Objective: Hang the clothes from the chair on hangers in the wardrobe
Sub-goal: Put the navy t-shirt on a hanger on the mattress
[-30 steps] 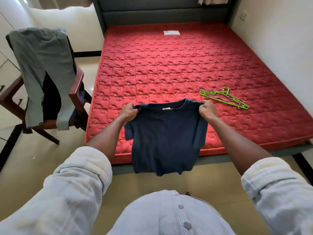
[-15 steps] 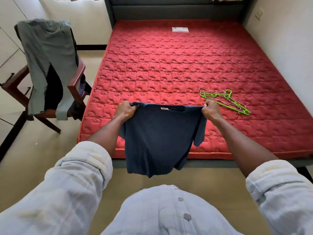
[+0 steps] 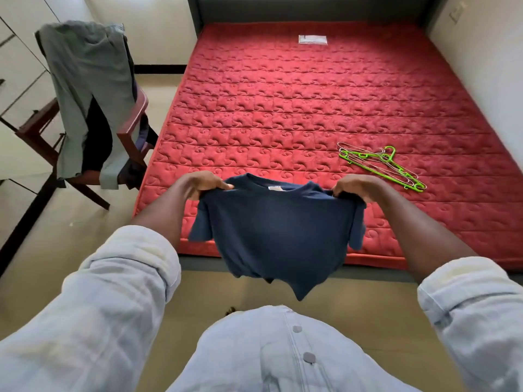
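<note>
Both hands, left hand point(image 3: 202, 185) & right hand point(image 3: 357, 186), pinch the navy tee point(image 3: 278, 232) by its shoulders, hanging over the mattress point(image 3: 283, 108) front edge. Hangers point(image 3: 382, 168) lie on the mattress just beyond it, nearer the right hand, long axis slanting away rightward.

Bare mattress point(image 3: 283, 108) ahead; hangers point(image 3: 382, 168) lie right; draped chair point(image 3: 133, 120) crowds left.

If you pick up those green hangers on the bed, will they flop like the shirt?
Probably not: the green hangers keep thin, straight outlines, so likely stiff and light. They lie stacked, so they may snag together. The blue shirt sags between both hands.
</note>
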